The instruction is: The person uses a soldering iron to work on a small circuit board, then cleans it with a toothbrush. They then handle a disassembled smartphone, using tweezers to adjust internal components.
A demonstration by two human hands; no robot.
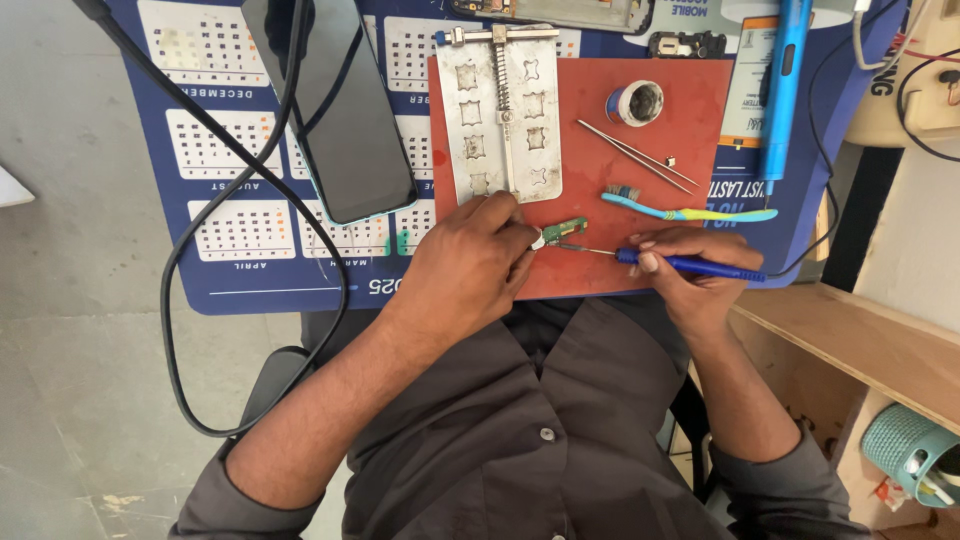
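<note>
— From the head camera, what are the hands on?

— The left hand [470, 265] pins a small green circuit board [565, 229] to the red mat [600, 150], near the mat's front edge. Its fingers are curled in tight, and the fingertips [528, 238] press the board's left end, where a small white bit shows at the tips. The right hand [695, 270] is closed around a blue soldering iron [700, 265], held like a pen, its thin tip reaching left to the board.

— How would that board handle?

— I'd judge it very light and stiff, thin, and easy to crack or scorch. It would skate off at a nudge, so it wants holding by its bare edge or end, away from the tiny parts and the hot tip. The left hand does about that.

— And the iron?

— Light and rigid, with a cable trailing right. Take it by the blue grip only; the metal front is likely hot.

— What else lies around?

— Behind the board is a metal clamp plate [505, 120] with cut-out shapes. To the right are tweezers [635, 155], a small round tin [636, 103] and a toothbrush [690, 212]. A thicker blue tool [780, 90] lies further right. A dark phone [335, 100] sits on the blue calendar mat [240, 270], with a black cable [175, 300] looping across it.

— Is only the one view available?

— Yes, so the underside of the board stays hidden.
</note>
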